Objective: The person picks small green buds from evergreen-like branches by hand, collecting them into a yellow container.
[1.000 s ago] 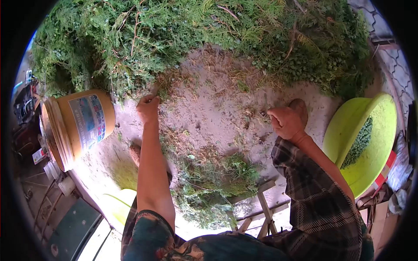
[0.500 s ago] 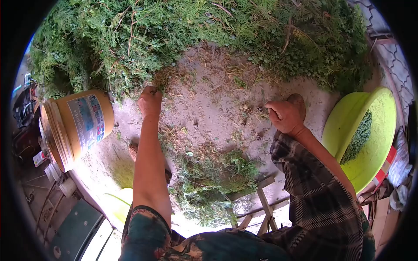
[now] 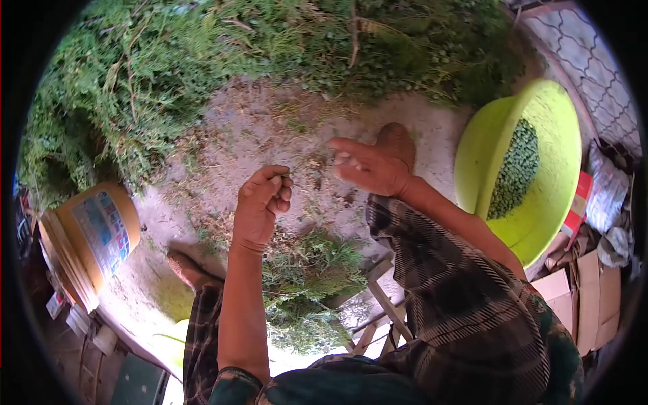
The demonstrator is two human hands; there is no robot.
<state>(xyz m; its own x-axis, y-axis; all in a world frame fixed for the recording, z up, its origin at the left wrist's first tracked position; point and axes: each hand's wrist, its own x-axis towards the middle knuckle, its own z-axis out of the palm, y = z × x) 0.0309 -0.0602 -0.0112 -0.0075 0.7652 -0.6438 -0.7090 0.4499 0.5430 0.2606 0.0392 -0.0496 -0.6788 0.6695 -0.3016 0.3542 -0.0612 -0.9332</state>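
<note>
A: Your left hand (image 3: 265, 194)?
B: Thumb and fingers drawn together in a pinch. A small dark bit (image 3: 285, 176) shows at your fingertips, too tiny to name.

A: Your right hand (image 3: 368, 165)?
B: Just beside the left, well apart from it at the tips; fingers loosely spread, palm half turned up. Whether anything lies in that palm, you cannot tell from here.

A: Directly under your hands?
B: One pale floor (image 3: 439, 125), strewn with dry brown scraps. One brown shoe (image 3: 399, 140), close beyond your right hand; its mate (image 3: 185, 270), left of your left wrist, on the near side.

A: Beyond both hands?
B: One large pile of evergreen branches (image 3: 270, 44), green, with brown stems, curving across the far side.

A: Nearer your body?
B: One small heap of green sprigs (image 3: 314, 260), right of your left forearm; behind it, one wooden frame (image 3: 390, 309).

A: Right of your right hand?
B: One yellow-green basin (image 3: 557, 152), small green pieces (image 3: 516, 169) gathered inside. Farther out, one clear plastic bag (image 3: 604, 182) and brown cardboard (image 3: 597, 304).

A: Left of your left hand?
B: One orange-yellow bucket (image 3: 125, 209), labelled, white-rimmed, near the pile's edge.
</note>
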